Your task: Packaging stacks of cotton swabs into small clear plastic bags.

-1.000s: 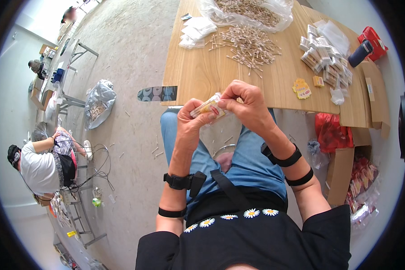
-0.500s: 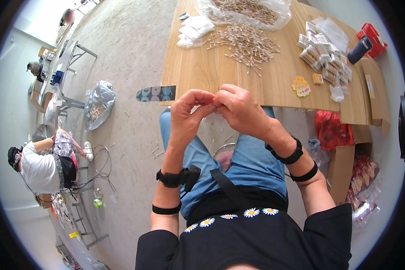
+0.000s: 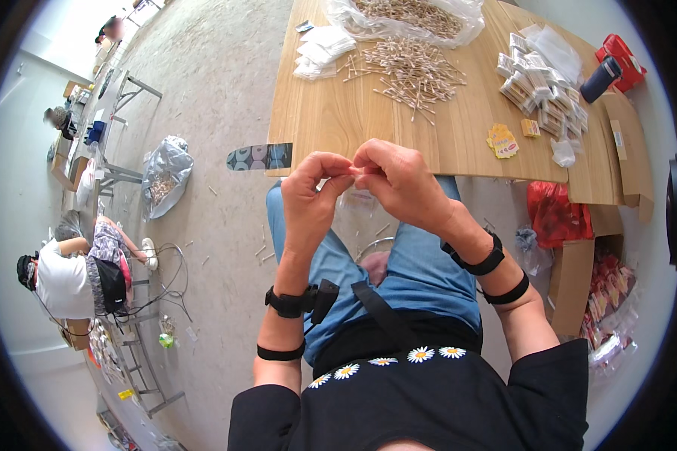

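Just off the near edge of the wooden table, above my lap, both hands meet fingertip to fingertip. My left hand (image 3: 314, 188) is closed in a pinch, thumb against forefinger. My right hand (image 3: 397, 180) pinches from the other side, knuckles up. Between and below them hangs a small clear plastic bag (image 3: 359, 201), mostly hidden by the fingers; its contents are hard to make out. Beyond the hands lies a loose pile of cotton swabs (image 3: 417, 75). A stack of flat clear bags (image 3: 323, 51) sits to its left.
Filled swab packets (image 3: 538, 83) are heaped at the right, near yellow cards (image 3: 502, 141), a small yellow stack (image 3: 529, 128) and a dark bottle (image 3: 600, 80). A large plastic bag of swabs (image 3: 470, 28) lies at the back. An open carton (image 3: 572, 289) stands right. Another person (image 3: 64, 278) sits left.
My fingers have shifted slightly at the pinch, and the right hand's fingers are a little more curled. A bit more of the clear bag shows below them.
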Motion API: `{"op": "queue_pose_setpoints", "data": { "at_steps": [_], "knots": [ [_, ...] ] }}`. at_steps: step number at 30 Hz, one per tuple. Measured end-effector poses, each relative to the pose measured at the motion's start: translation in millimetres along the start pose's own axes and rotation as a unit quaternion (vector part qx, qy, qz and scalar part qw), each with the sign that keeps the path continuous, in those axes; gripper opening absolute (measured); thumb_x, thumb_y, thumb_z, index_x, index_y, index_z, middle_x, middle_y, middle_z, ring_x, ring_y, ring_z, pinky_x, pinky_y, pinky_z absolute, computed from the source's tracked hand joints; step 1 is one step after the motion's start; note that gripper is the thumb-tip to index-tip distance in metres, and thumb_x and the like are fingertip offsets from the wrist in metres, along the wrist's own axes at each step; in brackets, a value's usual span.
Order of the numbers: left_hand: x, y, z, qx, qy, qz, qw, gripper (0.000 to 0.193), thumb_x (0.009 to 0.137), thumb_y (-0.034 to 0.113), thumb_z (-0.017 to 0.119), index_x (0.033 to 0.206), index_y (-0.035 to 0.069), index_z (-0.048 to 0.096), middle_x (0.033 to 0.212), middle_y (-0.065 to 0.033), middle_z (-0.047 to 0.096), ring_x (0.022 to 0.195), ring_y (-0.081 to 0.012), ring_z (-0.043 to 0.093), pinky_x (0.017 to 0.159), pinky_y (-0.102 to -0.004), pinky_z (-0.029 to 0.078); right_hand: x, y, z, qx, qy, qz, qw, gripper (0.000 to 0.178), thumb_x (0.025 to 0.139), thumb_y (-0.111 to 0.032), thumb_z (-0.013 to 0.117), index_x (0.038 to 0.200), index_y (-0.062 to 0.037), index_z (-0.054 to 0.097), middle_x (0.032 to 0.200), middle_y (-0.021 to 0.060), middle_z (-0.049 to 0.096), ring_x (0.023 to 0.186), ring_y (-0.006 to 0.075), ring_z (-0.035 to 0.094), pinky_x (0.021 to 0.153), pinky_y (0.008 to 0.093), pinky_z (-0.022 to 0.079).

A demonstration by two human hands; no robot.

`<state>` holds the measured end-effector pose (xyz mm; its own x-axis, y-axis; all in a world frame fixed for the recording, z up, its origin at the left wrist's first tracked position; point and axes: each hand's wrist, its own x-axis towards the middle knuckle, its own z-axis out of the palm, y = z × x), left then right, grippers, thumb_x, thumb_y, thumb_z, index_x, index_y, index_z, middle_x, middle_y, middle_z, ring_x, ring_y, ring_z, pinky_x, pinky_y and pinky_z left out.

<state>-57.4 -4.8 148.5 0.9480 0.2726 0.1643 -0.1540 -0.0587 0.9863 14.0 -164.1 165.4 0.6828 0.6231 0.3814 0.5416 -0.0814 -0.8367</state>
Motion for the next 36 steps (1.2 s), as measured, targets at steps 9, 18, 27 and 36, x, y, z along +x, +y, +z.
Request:
{"op": "queue_pose_setpoints", "data": {
  "at_steps": [9, 18, 27, 36],
  "knots": [
    [-1.5, 3.3, 0.6, 0.064, 0.01, 0.022, 0.998, 0.021, 0.08, -0.011, 0.069, 0.098, -0.002, 0.064, 0.092, -0.0064, 0.068, 0.088, -0.0124, 0.064, 0.081, -0.0257, 0.052, -1.5, 5.5, -0.6, -0.044, 0.043, -0.048, 0.997, 0.017, 0.076, 0.003, 0.068, 0.091, 0.0011, 0.059, 0.077, 0.0147, 0.058, 0.065, 0.025, 0.059, 0.059, 0.0339, 0.047],
    [-0.9, 8.7, -4.6, -0.057, 0.085, 0.019, 0.995, 0.018, 0.081, -0.012, 0.066, 0.092, 0.001, 0.06, 0.088, -0.0061, 0.065, 0.081, -0.0113, 0.06, 0.076, -0.0237, 0.049, -4.1, 3.1, -3.4, -0.008, 0.045, -0.016, 0.999, 0.03, 0.073, -0.006, 0.076, 0.097, 0.0017, 0.059, 0.081, 0.0109, 0.058, 0.078, 0.0249, 0.06, 0.07, 0.0373, 0.048],
    [-0.6, 27.2, 2.3, -0.106, 0.069, 0.015, 0.992, 0.022, 0.083, -0.009, 0.067, 0.101, 0.0, 0.06, 0.092, -0.0053, 0.065, 0.085, -0.0104, 0.061, 0.08, -0.0228, 0.049, -14.8, 3.7, 6.0, 0.151, -0.009, 0.125, 0.981, 0.025, 0.074, -0.009, 0.078, 0.094, 0.0016, 0.067, 0.073, 0.007, 0.06, 0.065, 0.0166, 0.057, 0.062, 0.0319, 0.047],
    [-2.3, 29.5, 0.9, 0.026, 0.004, 0.034, 0.999, 0.021, 0.082, -0.011, 0.061, 0.1, -0.001, 0.059, 0.089, -0.0034, 0.062, 0.085, -0.0098, 0.058, 0.079, -0.0233, 0.047, -13.8, 3.1, 6.1, 0.044, -0.027, 0.041, 0.998, 0.021, 0.073, -0.011, 0.076, 0.082, 0.0018, 0.062, 0.077, 0.0168, 0.061, 0.07, 0.0317, 0.06, 0.063, 0.04, 0.046]
  ]
}}
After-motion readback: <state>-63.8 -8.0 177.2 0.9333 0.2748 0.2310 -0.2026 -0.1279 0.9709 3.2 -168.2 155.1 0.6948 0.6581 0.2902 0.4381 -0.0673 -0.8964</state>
